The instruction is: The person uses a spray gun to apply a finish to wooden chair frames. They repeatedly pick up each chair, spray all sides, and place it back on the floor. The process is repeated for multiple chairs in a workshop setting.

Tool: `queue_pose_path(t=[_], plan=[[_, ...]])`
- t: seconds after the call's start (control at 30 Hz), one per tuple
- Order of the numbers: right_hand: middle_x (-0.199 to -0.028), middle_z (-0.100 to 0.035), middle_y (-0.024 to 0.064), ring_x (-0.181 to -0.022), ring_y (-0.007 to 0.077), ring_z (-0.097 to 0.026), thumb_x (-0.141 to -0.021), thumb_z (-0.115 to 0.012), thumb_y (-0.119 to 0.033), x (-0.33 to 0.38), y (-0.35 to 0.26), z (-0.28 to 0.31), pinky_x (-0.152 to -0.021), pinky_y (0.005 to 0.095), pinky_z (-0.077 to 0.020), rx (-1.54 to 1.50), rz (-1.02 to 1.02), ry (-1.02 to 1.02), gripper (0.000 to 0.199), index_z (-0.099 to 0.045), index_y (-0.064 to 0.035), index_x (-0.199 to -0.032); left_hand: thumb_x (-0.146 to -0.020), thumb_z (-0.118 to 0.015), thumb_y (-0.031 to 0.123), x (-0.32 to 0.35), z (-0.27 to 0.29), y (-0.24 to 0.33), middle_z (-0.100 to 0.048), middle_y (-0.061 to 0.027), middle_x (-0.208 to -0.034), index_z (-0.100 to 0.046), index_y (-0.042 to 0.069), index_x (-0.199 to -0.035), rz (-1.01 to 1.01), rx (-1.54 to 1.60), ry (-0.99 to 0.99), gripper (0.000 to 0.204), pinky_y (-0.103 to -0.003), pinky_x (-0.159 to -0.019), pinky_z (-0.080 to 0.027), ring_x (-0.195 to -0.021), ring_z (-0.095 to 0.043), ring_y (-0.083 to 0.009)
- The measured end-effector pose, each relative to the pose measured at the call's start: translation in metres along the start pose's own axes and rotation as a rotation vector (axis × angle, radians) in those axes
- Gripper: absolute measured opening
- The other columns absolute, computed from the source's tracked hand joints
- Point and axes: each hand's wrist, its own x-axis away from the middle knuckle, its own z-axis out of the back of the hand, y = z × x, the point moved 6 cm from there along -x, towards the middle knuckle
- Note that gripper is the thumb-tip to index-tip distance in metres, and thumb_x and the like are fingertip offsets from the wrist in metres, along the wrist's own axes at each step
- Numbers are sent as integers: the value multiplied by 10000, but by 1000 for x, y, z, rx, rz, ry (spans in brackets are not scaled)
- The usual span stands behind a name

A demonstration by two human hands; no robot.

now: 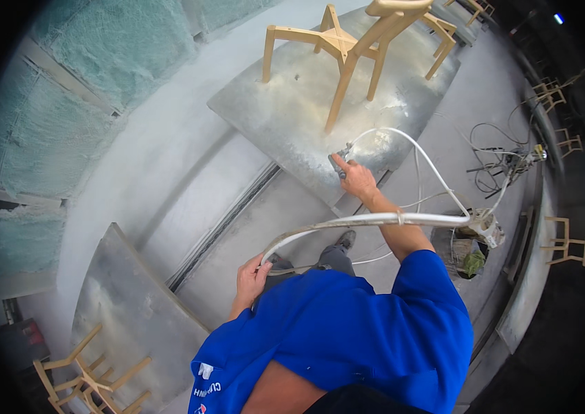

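Tabletop [258,110], grey and broad, beneath pale wooden chair frame [338,43], ahead of right hand [359,181], the nearer one; closest leg [340,96] slanting away rightward. White hose [437,219], curled fast in left hand [252,278]. Spray gun [338,168], gripped in right hand, just short of leg's foot.

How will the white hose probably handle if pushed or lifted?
Probably springy, not limp: the white hose holds a broad arc from the spray gun in the right hand. It likely bends without kinking, given its smooth curve. Pushing it may tug the connected gun.
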Motion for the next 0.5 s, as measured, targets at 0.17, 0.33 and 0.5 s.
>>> queue_pose_path(t=[0.17,0.33,0.5], plan=[[-1087,-664,178,-962,406,-693,-823,-661,-70,27,-54,104,-822,509,-581,31,4,258,799,-437,-339,-1541,-954,-724,191,-12,16,-13,-755,-170,-996,-729,31,-1182,-222,50,-102,279,-362,-735,-562,-831,-734,-306],[-1068,-664,143,-927,386,-695,-790,-706,-80,59,-103,199,-795,491,-585,173,3,502,847,-436,-347,-1546,-953,-723,218,-37,18,-24,-756,-177,-1045,-729,29,-1179,-308,130,-134,295,-368,-717,-565,-834,-736,-330],[-1044,-668,122,-899,355,-703,-798,-738,-82,118,-132,277,-798,475,-591,251,-19,739,840,-453,-337,-1547,-947,-729,233,-38,28,-22,-754,-184,-1051,-728,28,-1191,-360,137,-158,319,-371,-714,-575,-834,-736,-333]])
